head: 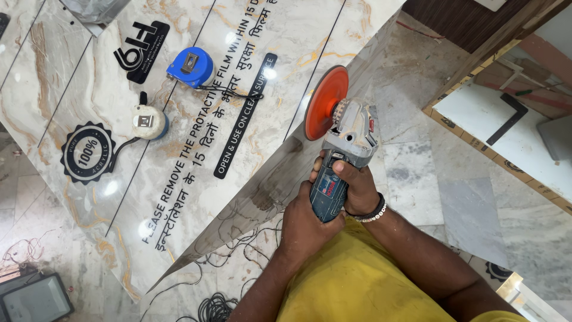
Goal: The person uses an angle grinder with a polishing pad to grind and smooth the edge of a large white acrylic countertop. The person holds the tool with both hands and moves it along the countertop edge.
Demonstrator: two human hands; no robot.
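Both of my hands grip a blue and grey angle grinder (pixel 348 146). My left hand (pixel 307 220) wraps the rear of its blue body from below. My right hand (pixel 357 185), with a beaded bracelet at the wrist, holds the body just behind the grey gear head. The grinder's orange disc (pixel 326 102) stands on edge against the angled side edge of a glossy marble-pattern sheet (pixel 77 77) covered in printed protective film. A blue tape measure (pixel 190 67) and a white tape measure (pixel 149 121) lie on the sheet to the left of the disc.
Black cable (pixel 211 304) coils on the marble floor below the sheet. A dark flat box (pixel 36 298) sits at the bottom left. At the right, a white board (pixel 506 131) with a black square tool (pixel 507 119) lies under wooden framing.
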